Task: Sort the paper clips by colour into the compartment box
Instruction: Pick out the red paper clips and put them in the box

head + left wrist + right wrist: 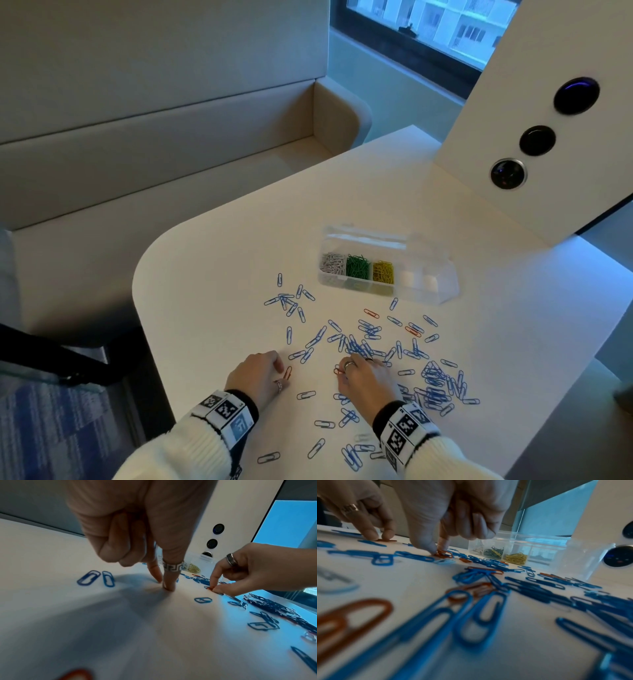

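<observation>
Near box: right hand pinches red clips; left hand, two fingertips pressing red clip.

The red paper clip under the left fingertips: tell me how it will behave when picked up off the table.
The red paper clip lies flat on the smooth table, so it will probably slide before lifting; the left hand may need to drag or tip it. Thin bent wire suggests it is very light and fairly stiff. It seems unlikely to roll.

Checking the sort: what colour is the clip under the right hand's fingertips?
Red clip, clearest in the right wrist view.
</observation>
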